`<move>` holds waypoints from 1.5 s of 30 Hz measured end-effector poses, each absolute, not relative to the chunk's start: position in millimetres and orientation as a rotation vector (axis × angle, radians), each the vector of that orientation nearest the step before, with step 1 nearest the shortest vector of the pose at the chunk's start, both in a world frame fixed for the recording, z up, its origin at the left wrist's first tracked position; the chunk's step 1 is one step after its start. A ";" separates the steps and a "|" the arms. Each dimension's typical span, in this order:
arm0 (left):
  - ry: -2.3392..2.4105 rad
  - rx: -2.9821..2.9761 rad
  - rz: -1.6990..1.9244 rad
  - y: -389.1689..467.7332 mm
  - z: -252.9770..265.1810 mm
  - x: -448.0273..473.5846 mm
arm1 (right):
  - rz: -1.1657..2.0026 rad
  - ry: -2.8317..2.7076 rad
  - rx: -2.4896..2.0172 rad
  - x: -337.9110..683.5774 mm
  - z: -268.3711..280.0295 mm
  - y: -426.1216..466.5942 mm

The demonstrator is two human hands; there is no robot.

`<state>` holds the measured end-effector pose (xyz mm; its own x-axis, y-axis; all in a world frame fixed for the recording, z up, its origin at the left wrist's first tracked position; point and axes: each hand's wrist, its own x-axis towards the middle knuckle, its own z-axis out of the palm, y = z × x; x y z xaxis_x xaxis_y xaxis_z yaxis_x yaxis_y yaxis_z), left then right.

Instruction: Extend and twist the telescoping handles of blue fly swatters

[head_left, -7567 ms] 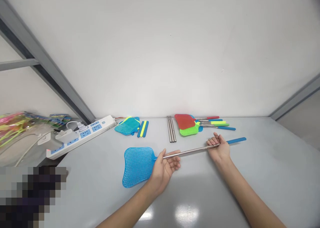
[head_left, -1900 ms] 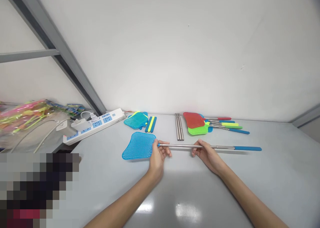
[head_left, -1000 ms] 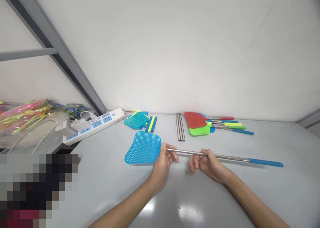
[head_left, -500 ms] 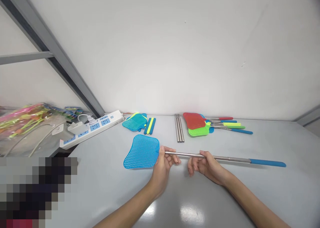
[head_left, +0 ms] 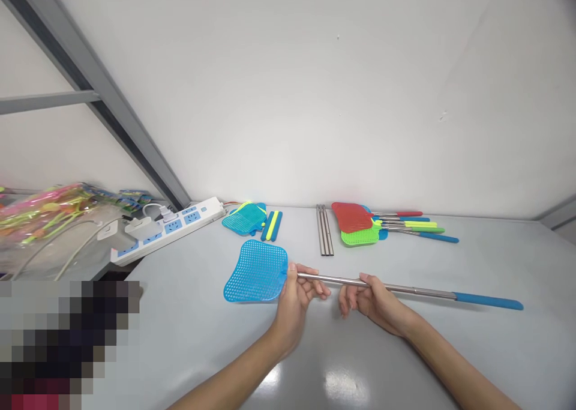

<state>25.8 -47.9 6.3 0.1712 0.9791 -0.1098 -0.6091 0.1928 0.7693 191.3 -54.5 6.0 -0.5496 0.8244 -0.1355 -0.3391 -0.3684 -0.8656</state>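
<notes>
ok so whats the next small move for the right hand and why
I'd probably slide the right hand along the metal rod to the blue handle: that hand grips mid-rod, leaving the handle unheld, while the left hand holds the other end beside the blue mesh head.

To your left, a white power strip [head_left: 173,226] with blue sockets lies slanted, bearing two bulky adapters [head_left: 119,238] and, farther along, a small white plug [head_left: 168,214], while a pale cable [head_left: 74,251] trails down beside them. Beyond it on your far left you have a clear plastic bag [head_left: 54,215] showing pink, yellow and orange pieces, its contents too blurred to name. A grey metal frame [head_left: 112,107] slants down your left side against the off-white wall [head_left: 315,98], which carries small marks.
</notes>
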 end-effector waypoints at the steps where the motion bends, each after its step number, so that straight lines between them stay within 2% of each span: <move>1: 0.697 0.655 1.249 -47.9 6.9 25.9 | 1.982 -1.073 -0.745 191.3 6.0 -54.6; 13: 0.813 0.609 1.182 -47.5 12.6 25.4 | 1.877 -0.969 -0.871 190.7 6.6 -49.2; 18: 0.832 0.628 0.940 -50.1 15.1 23.7 | 1.733 -0.966 -0.920 191.0 0.7 -47.5; 22: 0.821 1.081 0.621 -62.1 28.6 22.3 | 1.693 -1.006 -0.937 191.7 -0.3 -45.9; 27: 0.886 1.796 0.881 -61.7 55.6 5.7 | 1.692 -1.043 -0.911 192.6 2.5 -45.5; 32: 1.130 2.322 0.681 -39.0 52.7 -11.9 | 1.692 -1.043 -0.839 193.7 3.9 -46.2; 38: 1.137 2.611 0.407 -29.8 43.1 -18.5 | 1.641 -0.969 -0.854 194.7 3.9 -44.7; 45: 1.119 2.576 0.355 -33.6 47.7 -13.6 | 1.720 -1.013 -0.766 200.9 7.0 -44.6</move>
